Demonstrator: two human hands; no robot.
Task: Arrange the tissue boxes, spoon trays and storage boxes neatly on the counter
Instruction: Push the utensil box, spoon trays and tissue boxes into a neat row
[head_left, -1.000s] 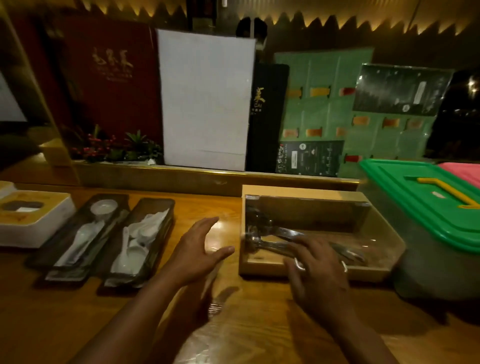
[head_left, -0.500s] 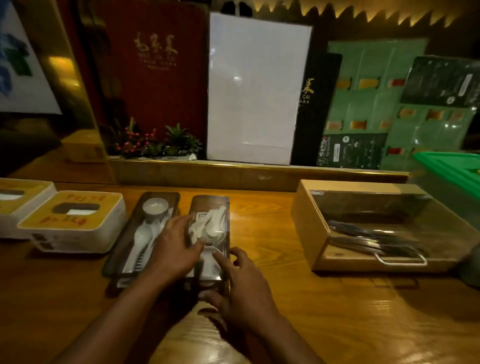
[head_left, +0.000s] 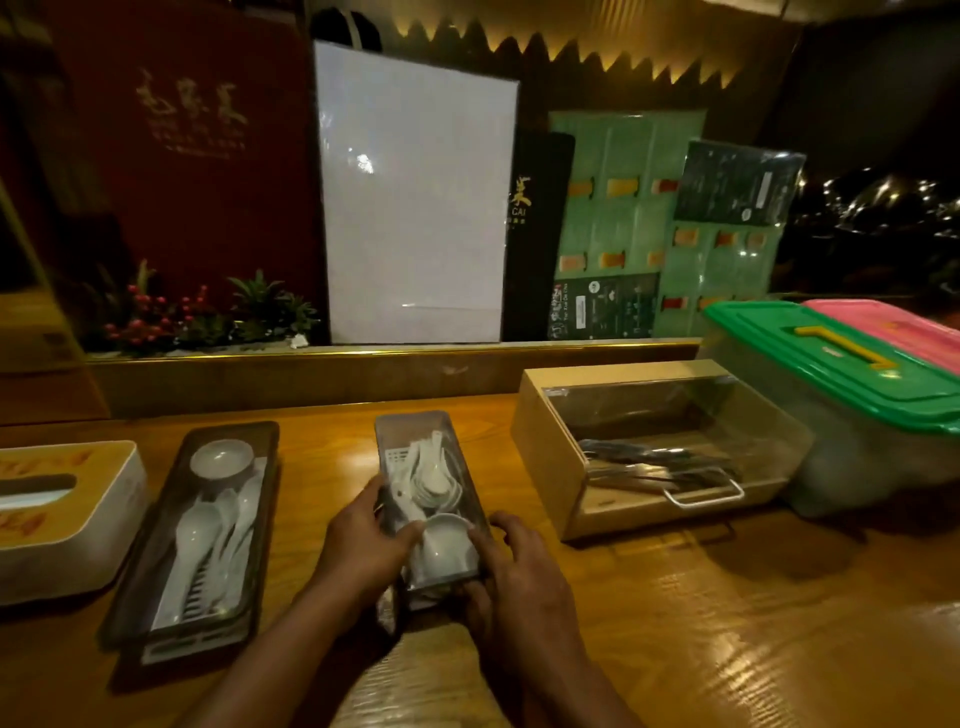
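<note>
Two dark spoon trays with white spoons and small bowls lie on the wooden counter (head_left: 727, 649). The right spoon tray (head_left: 415, 441) sits in the middle, held at its near end by both hands: my left hand (head_left: 363, 551) on its left side, my right hand (head_left: 514, 582) on its right side and near corner. The left spoon tray (head_left: 208, 535) lies apart to the left. A white tissue box (head_left: 57, 519) with a wooden top stands at the far left. A wooden storage box (head_left: 649, 447) with a clear lid holds metal utensils on the right.
A clear plastic bin with a green lid (head_left: 841, 364) stands at the far right, a pink-lidded one (head_left: 893, 327) behind it. A raised ledge (head_left: 363, 374) runs along the counter's back, with menus, a white board and a plant behind it.
Both hands have taken hold of the right spoon tray and shifted it to the right, away from the left tray. A gap now lies between the two trays.
</note>
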